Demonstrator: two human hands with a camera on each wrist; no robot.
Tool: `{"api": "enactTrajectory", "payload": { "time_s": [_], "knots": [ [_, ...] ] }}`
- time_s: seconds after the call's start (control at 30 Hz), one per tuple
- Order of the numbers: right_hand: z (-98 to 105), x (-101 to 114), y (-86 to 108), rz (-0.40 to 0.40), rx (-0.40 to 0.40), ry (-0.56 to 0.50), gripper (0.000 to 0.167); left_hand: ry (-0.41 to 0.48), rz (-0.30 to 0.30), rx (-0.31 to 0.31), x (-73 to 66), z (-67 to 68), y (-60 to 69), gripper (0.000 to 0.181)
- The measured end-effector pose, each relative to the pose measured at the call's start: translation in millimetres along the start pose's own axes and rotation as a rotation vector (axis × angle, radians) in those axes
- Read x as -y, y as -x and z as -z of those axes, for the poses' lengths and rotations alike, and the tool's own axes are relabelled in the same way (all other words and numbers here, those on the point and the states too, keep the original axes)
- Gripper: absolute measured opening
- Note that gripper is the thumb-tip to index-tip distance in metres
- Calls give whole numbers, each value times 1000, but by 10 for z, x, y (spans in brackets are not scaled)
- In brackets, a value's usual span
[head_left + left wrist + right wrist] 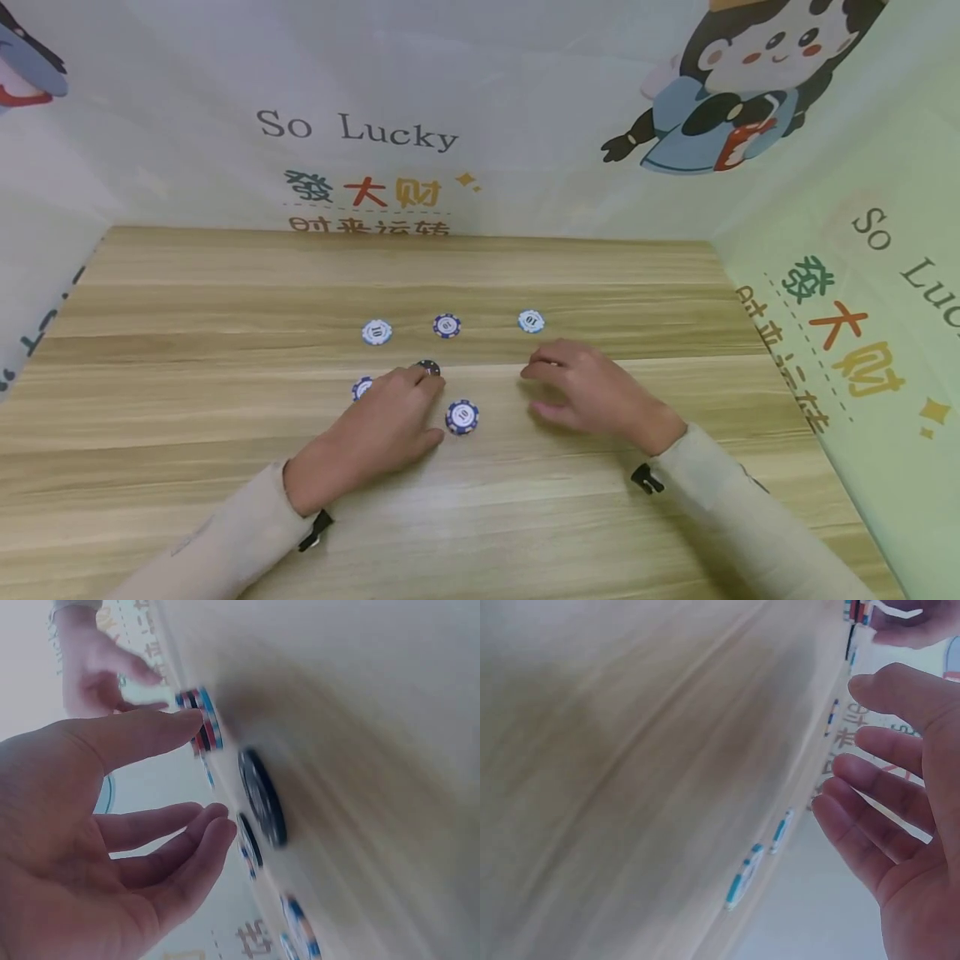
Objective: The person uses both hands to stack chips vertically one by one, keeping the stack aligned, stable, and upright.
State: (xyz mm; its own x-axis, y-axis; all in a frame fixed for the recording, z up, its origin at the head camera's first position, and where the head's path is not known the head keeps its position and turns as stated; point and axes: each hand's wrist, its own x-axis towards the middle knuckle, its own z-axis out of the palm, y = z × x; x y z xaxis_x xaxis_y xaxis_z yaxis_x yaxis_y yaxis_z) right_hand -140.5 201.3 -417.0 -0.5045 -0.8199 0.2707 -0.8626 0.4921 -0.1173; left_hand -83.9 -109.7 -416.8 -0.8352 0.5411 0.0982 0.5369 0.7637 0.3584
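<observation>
My left hand (371, 429) is held low over the wood table, its fingers beside a black chip (429, 367) and partly covering a blue-and-white chip (361, 387). A stack topped by a blue-and-white chip (462, 417) stands right of the thumb; red and black layers show in the left wrist view's stack (204, 735). Nothing is between this hand's (161, 776) loosely bent fingers. My right hand (596, 392) hovers to the right, empty, fingers bent and apart (900, 765). A whitish sliver (553, 362) peeks past its fingers.
Farther back on the table lie a light-blue chip (377, 332), a dark-blue chip (447, 326) and another light-blue chip (531, 321). A printed backdrop (525, 108) rises behind the table (225, 283) and along both sides.
</observation>
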Motion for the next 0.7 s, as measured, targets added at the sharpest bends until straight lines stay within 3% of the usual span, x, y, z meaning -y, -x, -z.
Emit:
{"api": "enactTrajectory", "payload": {
  "time_s": [0.23, 0.4, 0.7],
  "knots": [
    [-45, -28, 48, -14, 46, 0, 38, -45, 67, -25, 169, 138, 118, 45],
    [-81, -2, 31, -2, 64, -6, 41, -46, 87, -25, 261, 157, 171, 45],
    [-123, 79, -95, 41, 60, -36, 43, -47, 96, -42, 375, 171, 81, 48]
  ]
}}
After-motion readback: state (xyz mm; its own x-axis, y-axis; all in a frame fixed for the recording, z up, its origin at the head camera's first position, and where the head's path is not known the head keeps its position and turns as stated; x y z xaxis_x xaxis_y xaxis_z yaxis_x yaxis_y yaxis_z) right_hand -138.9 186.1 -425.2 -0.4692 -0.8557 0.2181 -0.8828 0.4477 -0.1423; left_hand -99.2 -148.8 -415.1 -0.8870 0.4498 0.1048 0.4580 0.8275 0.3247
